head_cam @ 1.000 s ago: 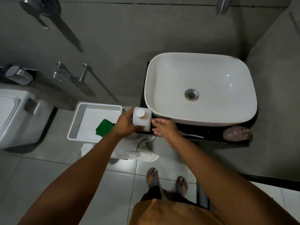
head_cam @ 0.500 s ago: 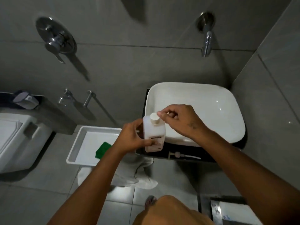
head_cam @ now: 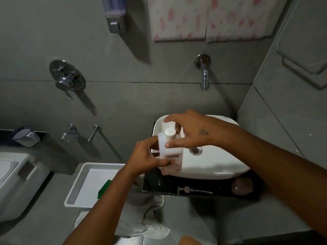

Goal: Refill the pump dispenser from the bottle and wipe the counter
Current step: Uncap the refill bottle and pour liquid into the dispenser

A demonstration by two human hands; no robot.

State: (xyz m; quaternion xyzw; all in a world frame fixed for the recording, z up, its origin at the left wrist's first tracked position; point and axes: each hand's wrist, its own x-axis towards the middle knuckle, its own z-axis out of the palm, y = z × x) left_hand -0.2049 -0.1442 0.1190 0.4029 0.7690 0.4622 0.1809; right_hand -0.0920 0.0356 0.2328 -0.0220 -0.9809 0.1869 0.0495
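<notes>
My left hand [head_cam: 150, 156] grips the body of a white refill bottle [head_cam: 170, 157] and holds it upright over the left rim of the white sink [head_cam: 217, 167]. The white cap [head_cam: 170, 132] sits on the bottle. My right hand [head_cam: 189, 131] arches over the cap with its fingers spread, the thumb resting on the bottle's shoulder. A pump head with its tube [head_cam: 188, 190] lies on the black counter [head_cam: 159, 184]. A pinkish rounded dispenser [head_cam: 242, 187] lies at the counter's right end. A green cloth [head_cam: 104, 189] lies in the white tray [head_cam: 77, 188].
A wall tap [head_cam: 204, 76] hangs above the sink and a mixer handle [head_cam: 66, 78] sits to the left. A white cloth [head_cam: 141, 220] hangs below the counter's left edge. A toilet [head_cam: 12, 183] stands at far left. A tiled wall closes in on the right.
The view has tilted up. My left hand has raised the bottle from the counter's edge to over the sink rim. My right hand has come from the counter to over the cap.
</notes>
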